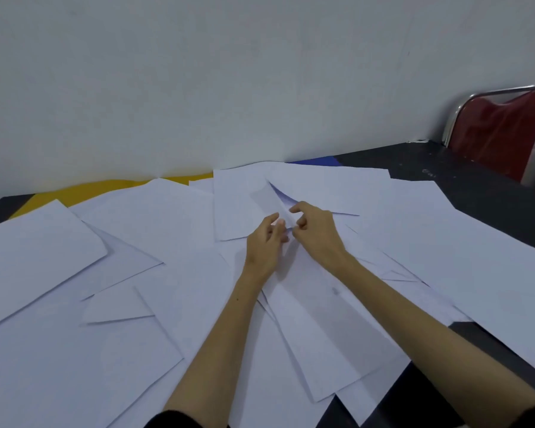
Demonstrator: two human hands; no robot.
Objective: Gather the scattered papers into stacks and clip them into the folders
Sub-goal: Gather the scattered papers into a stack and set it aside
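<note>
White papers (84,350) lay scattered and overlapping across the dark table (491,193) in front of you. Mid-pile, your left hand (264,242) and right hand (315,230) met, fingers curled, both pinching the lifted corner of one sheet (271,200). Beyond, a yellow folder (112,189) and a blue folder (318,161) peeked out under the papers by the wall, red chair (501,131) far right.

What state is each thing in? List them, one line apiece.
Left hand: fingers pinch the lifted sheet's corner.
Right hand: fingers curled, pinching the same corner.
Lifted sheet: corner raised off the pile, curling.
Scattered papers: loose, overlapping, unstacked, flat on the table.
Yellow folder: flat, mostly covered by papers.
Blue folder: only an edge shows.
Table: dark, largely papered over.
Red chair: upright beside the table.
</note>
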